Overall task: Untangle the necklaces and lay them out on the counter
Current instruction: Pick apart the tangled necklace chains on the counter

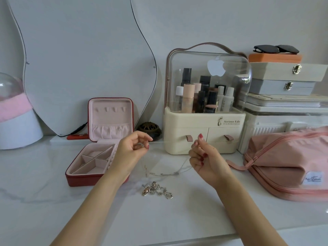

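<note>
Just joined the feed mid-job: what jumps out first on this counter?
Both hands are raised at centre, the left hand and right hand pinching a thin silver chain that sags between them. Below it a tangled pile of necklaces lies on the counter, with an open red jewellery box to the left.

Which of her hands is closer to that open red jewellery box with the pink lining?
Left. The left hand hovers just beside the open red jewellery box, at its right edge, pinching a thin silver chain. The right hand holds the chain's other end farther right, before the cream cosmetics organiser.
</note>
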